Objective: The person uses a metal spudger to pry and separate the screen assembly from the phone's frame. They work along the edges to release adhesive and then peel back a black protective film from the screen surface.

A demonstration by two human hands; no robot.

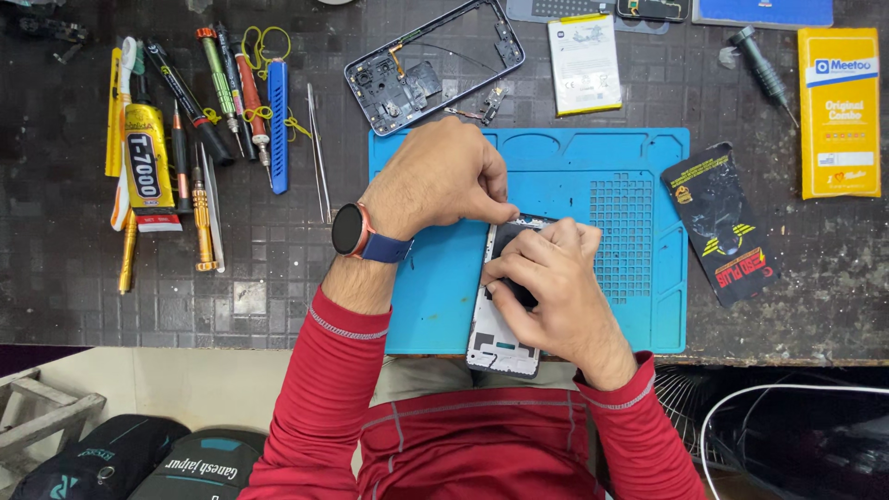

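A phone screen assembly with a white inner frame (pixel 495 338) lies lengthwise on the blue work mat (pixel 639 176), its near end over the table edge. My left hand (pixel 440 176), with a watch on the wrist, pinches the phone's far top edge. My right hand (pixel 556 287) rests on the middle of the phone, fingers pressing on its dark inner part and gripping the side. Both sleeves are red.
An open phone back housing (pixel 431 65) and a white battery (pixel 583 63) lie beyond the mat. Screwdrivers, tweezers and a glue tube (pixel 148 157) are spread at the left. A black pouch (pixel 722 222) and yellow packet (pixel 838 111) lie right.
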